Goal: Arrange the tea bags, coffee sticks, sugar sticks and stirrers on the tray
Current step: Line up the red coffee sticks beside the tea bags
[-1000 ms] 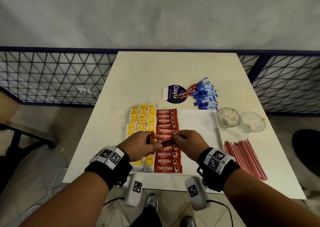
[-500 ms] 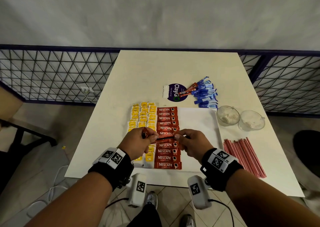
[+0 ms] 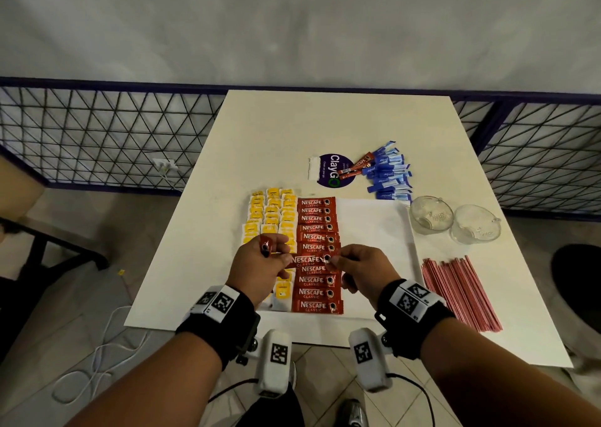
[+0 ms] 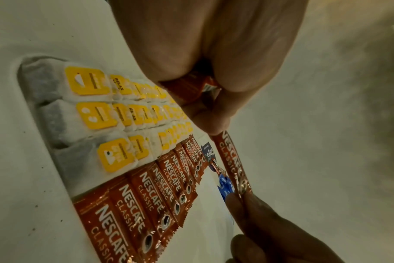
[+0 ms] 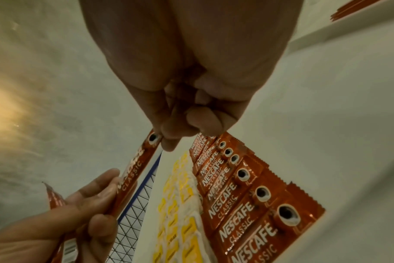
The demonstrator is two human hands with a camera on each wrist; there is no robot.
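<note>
**Desk:** What do the wrist cameras add to the head view?

**Photographer:** From the head, both hands meet over the white tray (image 3: 374,231), stretching one red coffee stick (image 3: 307,260) between them. The left wrist view shows that stick (image 4: 231,160) raised clear of the row of coffee sticks (image 4: 160,192) on the tray. It also shows spare sticks (image 4: 197,85) tucked in the left palm. The right wrist view shows the right thumb and forefinger (image 5: 175,131) nipping the cup-printed end.

**Desk:** What surrounds the tray?

**Photographer:** Yellow-tagged tea bags (image 3: 271,215) fill the tray's left side, touching the coffee row. Beyond the tray's far edge lie blue sugar sticks (image 3: 388,174), a few loose coffee sticks and a purple sticker (image 3: 328,170). Two glass bowls (image 3: 453,223) stand just beside the tray's right edge; pink stirrers (image 3: 458,291) lie nearer, also to its right. The hands cover the middle of the row.

**Desk:** And the grips?

**Photographer:** The left hand (image 3: 260,269) pinches the stick's lettered end while curled round the spares. The right hand (image 3: 361,269) pinches the other end, remaining fingers curled. The stick spans between both pinches, parallel to the row on the tray.
</note>
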